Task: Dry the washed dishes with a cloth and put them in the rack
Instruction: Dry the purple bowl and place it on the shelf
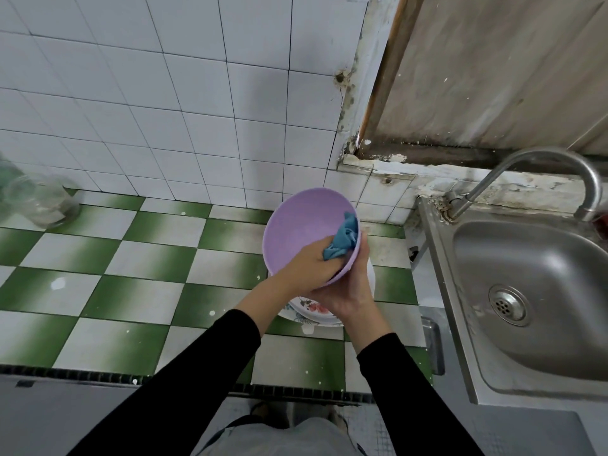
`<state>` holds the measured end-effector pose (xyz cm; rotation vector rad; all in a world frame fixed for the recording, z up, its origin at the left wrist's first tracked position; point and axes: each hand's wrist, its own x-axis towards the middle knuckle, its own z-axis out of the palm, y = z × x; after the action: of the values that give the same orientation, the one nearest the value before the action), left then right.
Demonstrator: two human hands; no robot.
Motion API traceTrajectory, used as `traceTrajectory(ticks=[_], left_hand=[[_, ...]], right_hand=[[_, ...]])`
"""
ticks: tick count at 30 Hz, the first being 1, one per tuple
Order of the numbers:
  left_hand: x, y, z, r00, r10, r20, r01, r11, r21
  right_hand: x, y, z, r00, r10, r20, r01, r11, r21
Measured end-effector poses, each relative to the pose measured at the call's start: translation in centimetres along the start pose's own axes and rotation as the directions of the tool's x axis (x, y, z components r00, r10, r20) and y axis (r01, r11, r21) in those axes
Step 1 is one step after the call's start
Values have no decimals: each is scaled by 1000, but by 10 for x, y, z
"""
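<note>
- Kitchen corner: white tiled wall [164,93] at the far side, green-and-white checked counter [131,291] below it, seen from above.
- Purple bowl [296,225] is the dish in hand: held up over the counter at mid-scene, tilted so its open side faces the camera, just left of the sink.
- Blue cloth [342,240] is bunched inside the bowl, against the inner wall on the right side.
- Left hand [309,261] reaches into the bowl with fingers curled round the cloth, pressing it to the inside.
- Right hand [348,291] cups the bowl from underneath and behind, fingers wrapped on the outer wall near the rim; firm hold.
- Flowered dish [312,307] sits on the counter directly under the hands, mostly hidden; a white piece shows at its right edge, can't tell what it is.
- Steel sink [487,258] at right, basin looks bare; curved tap [539,159] over it.
- Glass jar [42,202] at far left, blurred.
- No rack in view.
- Progress, judged: mid-task, drying step on the bowl's inside. The outside probably needs wiping too, then racking.
- The flowered dish looks to be waiting its turn; wet or dry can't be told. How many dishes are already racked is unknown.
</note>
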<state>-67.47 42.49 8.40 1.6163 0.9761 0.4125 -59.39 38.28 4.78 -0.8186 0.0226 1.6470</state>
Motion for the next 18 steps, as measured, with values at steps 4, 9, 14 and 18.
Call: traceTrajectory(ticks=[4,9,14,18], left_hand=[[-6,2,-17,959,18,282,-107,947,302],[-10,-3,-43,912,-61,405,-150,869,471],[-12,-20,-49,999,-10,49,9,1000,18],[-3,-24,-43,979,-187,-82,140,908,-395]], right_hand=[[-1,-5,-7,998,-43,-55,46,997,59],[-7,-9,-15,999,-21,-26,23,995,93],[-11,-23,-21,990,-142,-22,141,989,-45],[-26,-32,-24,942,-321,-102,310,945,-107]])
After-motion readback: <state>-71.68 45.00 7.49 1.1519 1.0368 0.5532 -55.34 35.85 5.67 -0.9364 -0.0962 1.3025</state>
